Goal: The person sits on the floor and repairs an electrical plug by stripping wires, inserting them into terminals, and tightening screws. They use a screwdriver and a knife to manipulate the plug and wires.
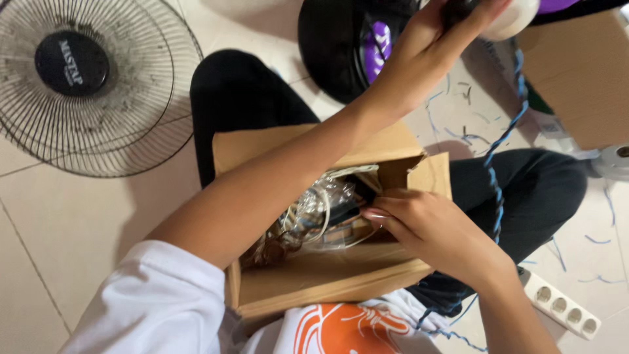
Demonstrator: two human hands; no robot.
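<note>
My left hand (436, 46) reaches to the far side, fingers wrapped around a dark thing (458, 8) at the top edge; I cannot tell what it is. My right hand (429, 229) sits inside the open cardboard box (314, 278) on my lap, fingers pressed together against a clear plastic bag (321, 210) of wires and parts. A blue cord (501, 147) runs down the right side over my knee. A white power strip (563, 305) lies near right on the tiles. A dusty fan guard (131, 118) lies far left.
</note>
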